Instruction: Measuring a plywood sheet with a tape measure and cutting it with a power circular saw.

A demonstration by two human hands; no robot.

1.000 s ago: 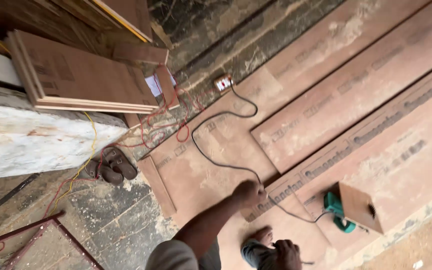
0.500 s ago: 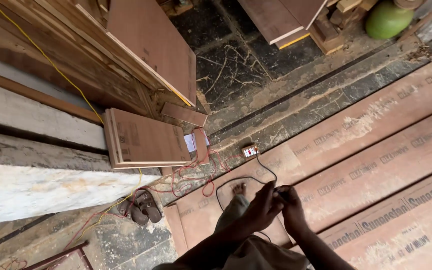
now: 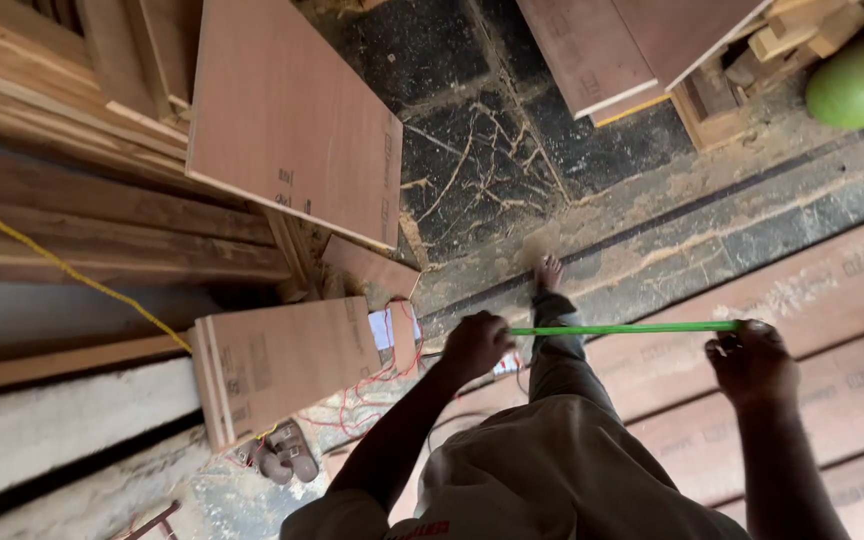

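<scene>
Below, one green tape point(image 3: 622, 328) spans two hands: left hand point(image 3: 474, 345) and right hand point(image 3: 752, 362), fingers closed on its ends; two sandals point(image 3: 284, 455) lower left.

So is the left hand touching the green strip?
Touching: the head view shows the left hand closed on one end of the green strip, the right hand at the other.

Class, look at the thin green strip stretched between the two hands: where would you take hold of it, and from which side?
Grip the thin green strip at its two ends, as the left hand and right hand do, closing on it from below. It is long, narrow and runs level in the air above the brown plywood sheets, so an end grip probably keeps it straight.
</scene>
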